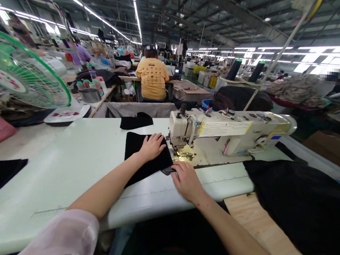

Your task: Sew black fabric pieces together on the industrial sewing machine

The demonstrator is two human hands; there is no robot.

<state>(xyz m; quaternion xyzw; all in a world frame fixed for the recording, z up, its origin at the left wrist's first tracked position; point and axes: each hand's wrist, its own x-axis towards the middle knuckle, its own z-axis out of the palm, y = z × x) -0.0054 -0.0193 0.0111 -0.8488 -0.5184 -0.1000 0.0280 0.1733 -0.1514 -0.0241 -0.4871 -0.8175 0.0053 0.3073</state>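
A black fabric piece (137,156) lies on the pale green sewing table (74,166), reaching toward the needle of a cream sewing machine (225,134). My left hand (152,146) rests flat on the fabric with fingers spread, just left of the needle area. My right hand (185,179) lies at the fabric's near right corner, fingers pressed on its edge in front of the machine's plate. Whether those fingers pinch the cloth is hard to see.
A second black piece (136,120) lies farther back. A large black cloth pile (300,202) covers the right side over a wooden board (257,222). A green fan (23,71) stands at left. A person in a yellow shirt (153,78) sits ahead.
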